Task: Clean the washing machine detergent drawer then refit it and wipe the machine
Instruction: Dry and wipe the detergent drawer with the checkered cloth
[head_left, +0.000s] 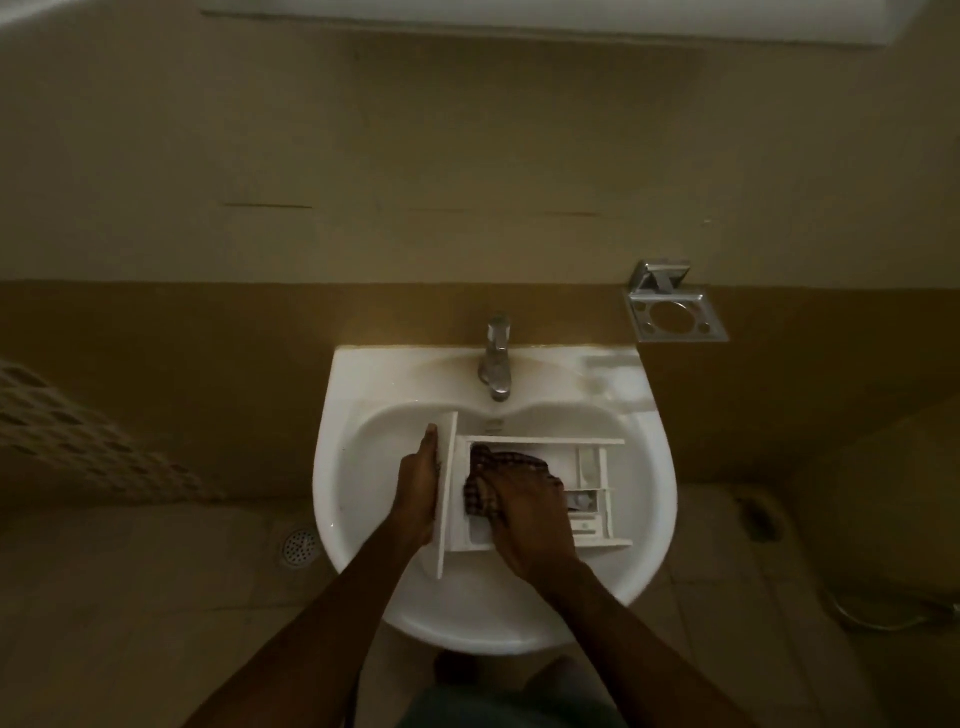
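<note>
The detergent drawer (540, 493) is held in the washbasin (363, 467), its front panel gripped by the left hand (418, 486); a checked cloth (485, 480), seemingly bunched under the right hand (524, 512), is best pressed firmly into each compartment corner.

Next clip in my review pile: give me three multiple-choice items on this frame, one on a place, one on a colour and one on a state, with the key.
1. Where is the drawer?
A. in the sink
B. on the floor
C. inside the machine

2. What colour is the drawer?
A. blue
B. white
C. black

3. What is the right hand doing?
A. holding a brush
B. hanging idle
C. pressing a cloth into the drawer

Key:
1 A: the drawer lies across the basin, below the tap.
2 B: its front panel and walls are white.
3 C: the fingers curl over the checked cloth inside the drawer, while the left hand grips the front panel.
</note>
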